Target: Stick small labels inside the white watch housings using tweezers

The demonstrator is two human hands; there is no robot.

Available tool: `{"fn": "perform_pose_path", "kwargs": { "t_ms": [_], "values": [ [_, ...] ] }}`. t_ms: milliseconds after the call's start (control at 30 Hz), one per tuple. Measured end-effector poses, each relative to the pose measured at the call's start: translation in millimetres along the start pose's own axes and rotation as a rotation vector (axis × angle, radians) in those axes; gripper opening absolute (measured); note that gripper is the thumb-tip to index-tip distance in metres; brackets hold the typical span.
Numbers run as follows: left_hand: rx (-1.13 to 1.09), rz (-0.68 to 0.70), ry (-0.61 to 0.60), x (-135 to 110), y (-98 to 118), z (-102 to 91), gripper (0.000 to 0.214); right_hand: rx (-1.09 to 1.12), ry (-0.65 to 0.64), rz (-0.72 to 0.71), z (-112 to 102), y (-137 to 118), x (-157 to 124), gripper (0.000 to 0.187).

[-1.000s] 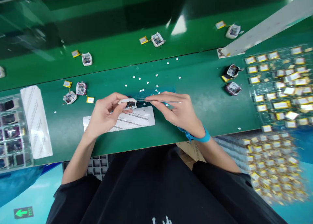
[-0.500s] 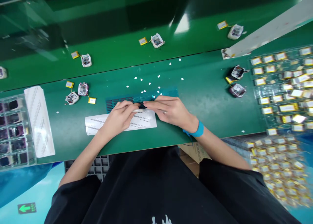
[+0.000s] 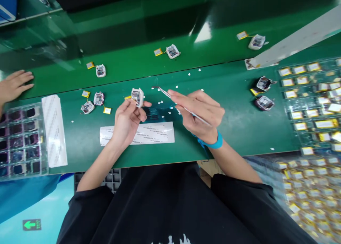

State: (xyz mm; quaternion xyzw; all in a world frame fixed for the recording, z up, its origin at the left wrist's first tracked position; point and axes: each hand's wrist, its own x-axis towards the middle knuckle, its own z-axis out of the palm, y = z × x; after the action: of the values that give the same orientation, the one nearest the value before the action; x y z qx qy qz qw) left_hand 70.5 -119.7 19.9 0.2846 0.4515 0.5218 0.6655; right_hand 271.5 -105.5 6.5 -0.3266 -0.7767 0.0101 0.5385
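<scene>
My left hand [image 3: 127, 118] grips a white smartwatch case [image 3: 137, 97] with its inside facing up; a yellow-edged battery [image 3: 128, 98] shows beside it, partly behind my fingers. Held like a pen in my right hand [image 3: 201, 110] are metal tweezers [image 3: 164, 92], pointing up and left. At their tip is a small dark strip [image 3: 155, 87], apart from the case. Below my hands lies a white printed backing sheet [image 3: 153, 133], partly under my left wrist. A dark bluish film [image 3: 151, 114] lies just above that sheet.
Small white stickers [image 3: 177, 87] are scattered over the green bench. Other open watch cases [image 3: 100, 70] with batteries lie around. Trays of batteries [image 3: 299, 126] stand at right, a tray of watch screens [image 3: 22, 123] at left. Another person's hand [image 3: 17, 84] rests at far left.
Both hands have left the backing sheet and film. The left now holds a watch case raised at left; the right holds tweezers with a dark strip. Another person's hand has appeared at left.
</scene>
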Motion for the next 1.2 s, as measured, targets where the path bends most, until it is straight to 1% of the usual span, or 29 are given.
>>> {"fn": "perform_pose_path", "kwargs": {
  "t_ms": [67, 133, 200, 267, 333, 400, 500, 567, 700, 767, 967, 1200],
  "values": [
    [-0.033, -0.118, 0.018, 5, -4, -0.7, 0.016, -0.021, -0.023, -0.039, 0, -1, -5, 0.043],
    [-0.012, -0.154, 0.008, 7, -9, -2.8, 0.016, -0.046, -0.074, -0.064, -2, -2, -8, 0.044],
    [0.035, -0.124, 0.015, 8, -13, -5.4, 0.013, -0.055, -0.153, -0.102, -6, -4, -8, 0.042],
    [0.083, -0.064, 0.068, 8, -15, -8.2, 0.006, -0.041, -0.242, -0.158, -11, -7, -7, 0.038],
    [0.109, -0.020, 0.133, 9, -14, -10.9, 0.006, -0.031, -0.325, -0.187, -16, -9, -6, 0.035],
    [0.112, 0.003, 0.181, 10, -11, -12.7, 0.008, -0.031, -0.393, -0.183, -18, -9, -7, 0.033],
    [0.109, 0.015, 0.214, 9, -8, -13.3, 0.016, -0.025, -0.465, -0.150, -16, -8, -10, 0.030],
    [0.125, 0.010, 0.209, 6, -8, -12.6, 0.020, -0.028, -0.470, -0.163, -12, -7, -10, 0.028],
    [0.159, 0.006, 0.186, 2, -9, -10.6, 0.021, -0.055, -0.353, -0.269, -6, -10, -6, 0.019],
    [0.152, 0.008, 0.183, 2, -9, -9.6, 0.021, -0.050, -0.322, -0.289, -6, -12, -4, 0.016],
    [0.149, -0.016, 0.156, 0, -7, -6.6, 0.021, -0.079, -0.361, -0.268, -9, -12, 0, 0.013],
    [0.183, -0.015, 0.143, -2, -7, -5.9, 0.023, -0.066, -0.336, -0.308, -8, -9, -4, 0.017]
  ]
}}
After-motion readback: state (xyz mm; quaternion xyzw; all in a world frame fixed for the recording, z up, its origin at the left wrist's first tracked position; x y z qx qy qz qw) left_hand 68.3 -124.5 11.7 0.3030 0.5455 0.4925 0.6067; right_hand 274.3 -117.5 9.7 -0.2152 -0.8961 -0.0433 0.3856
